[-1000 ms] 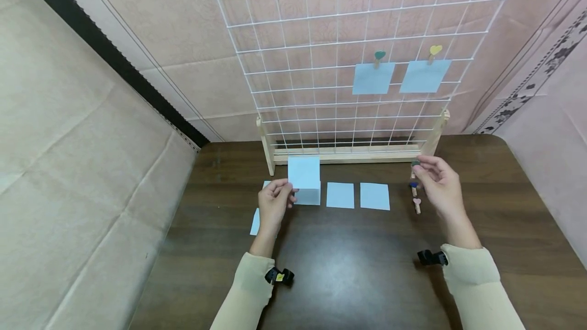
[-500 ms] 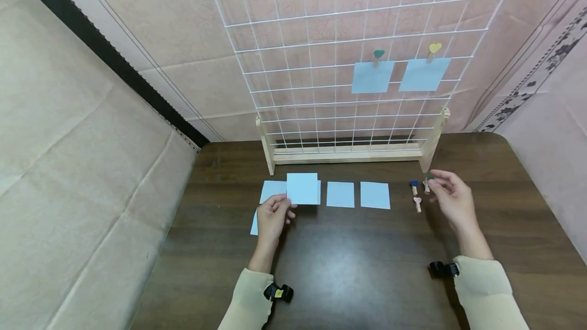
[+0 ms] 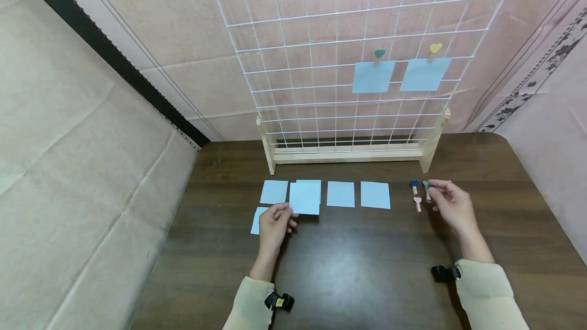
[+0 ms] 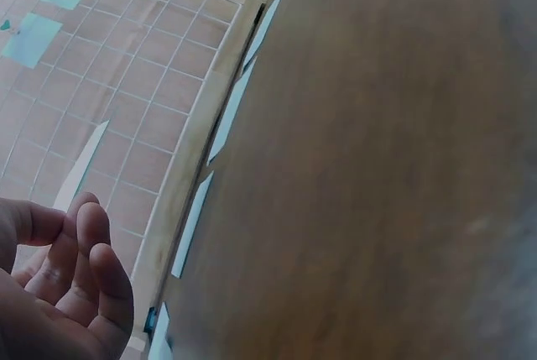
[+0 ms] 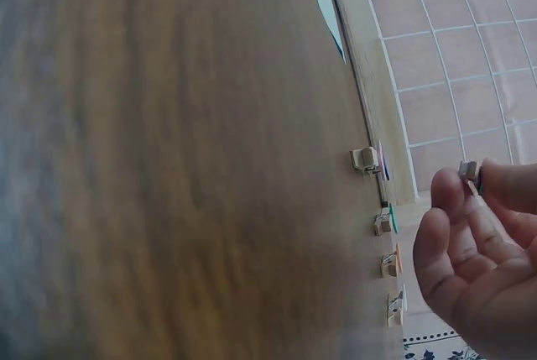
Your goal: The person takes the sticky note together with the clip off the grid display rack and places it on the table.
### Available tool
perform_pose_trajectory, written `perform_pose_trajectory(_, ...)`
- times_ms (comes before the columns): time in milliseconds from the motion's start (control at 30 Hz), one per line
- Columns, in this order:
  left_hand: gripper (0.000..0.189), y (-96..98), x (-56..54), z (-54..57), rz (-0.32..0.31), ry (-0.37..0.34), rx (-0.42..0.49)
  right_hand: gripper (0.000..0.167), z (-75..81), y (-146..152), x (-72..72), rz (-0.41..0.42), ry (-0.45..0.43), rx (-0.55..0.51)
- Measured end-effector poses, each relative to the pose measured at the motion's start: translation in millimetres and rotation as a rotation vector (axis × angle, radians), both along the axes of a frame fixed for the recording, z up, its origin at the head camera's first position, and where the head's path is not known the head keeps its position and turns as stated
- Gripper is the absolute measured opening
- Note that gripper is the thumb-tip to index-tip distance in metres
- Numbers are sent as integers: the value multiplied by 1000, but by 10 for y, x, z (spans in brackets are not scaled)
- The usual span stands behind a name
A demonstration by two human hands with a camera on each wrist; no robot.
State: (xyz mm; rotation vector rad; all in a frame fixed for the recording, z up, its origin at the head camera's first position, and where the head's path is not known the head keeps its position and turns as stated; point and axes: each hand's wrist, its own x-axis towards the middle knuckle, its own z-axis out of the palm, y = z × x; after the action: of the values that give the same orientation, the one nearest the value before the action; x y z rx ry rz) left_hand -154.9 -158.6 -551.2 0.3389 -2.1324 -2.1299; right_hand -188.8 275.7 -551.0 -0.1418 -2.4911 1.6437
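My left hand (image 3: pixel 275 225) pinches a square blue sheet of paper (image 3: pixel 304 199) by its left edge, above another sheet on the table. In the left wrist view the held sheet (image 4: pixel 84 163) appears nearly edge-on between thumb and fingers. On the right, my right hand (image 3: pixel 451 205) pinches a small wooden clip (image 5: pixel 470 171) between thumb and forefinger, mostly covered in the head view. Just left of those fingertips, a clip with a green top (image 3: pixel 427 191) lies on the table, beside a blue-topped clip (image 3: pixel 415 187) and a pink-topped clip (image 3: pixel 417 203).
Behind the sheets stands a white wire grid (image 3: pixel 321 67) on a wooden base (image 3: pixel 347 157). Two blue sheets hang there under a green heart clip (image 3: pixel 378 54) and a yellow heart clip (image 3: pixel 435 48). Several more sheets lie on the brown table (image 3: pixel 348 269), including one sheet (image 3: pixel 375 195) farthest right.
My left hand has brought the held sheet down and toward me. My right hand has taken a green-topped clip from the top of the row and moved slightly right and nearer.
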Motion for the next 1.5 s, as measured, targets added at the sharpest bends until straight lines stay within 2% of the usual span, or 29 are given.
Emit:
perform_pose_trajectory(133, 16, -20, 41, -64, -6, -13, 0, 38, -19, 16, 1, 16, -97, 51)
perform_pose_trajectory(267, 17, -46, 78, -110, -8, -32, -15, 40, -49, 24, -3, 35, -169, 49)
perform_pose_trajectory(633, 21, -107, 198, -177, -16, -98, 0, 41, -58, 46, -25, 66, -237, 84)
perform_pose_trajectory(1033, 23, -109, 257, -205, -43, -115, -7, 37, -72, 77, 0, 13, -225, 257)
perform_pose_trajectory(1367, 25, -105, 273, -267, -30, -100, -57, 35, -72, 86, 8, 12, -221, 308)
perform_pose_trajectory(1500, 25, -110, 253, -270, -47, -108, -86, 35, -74, 88, -11, 10, -232, 306)
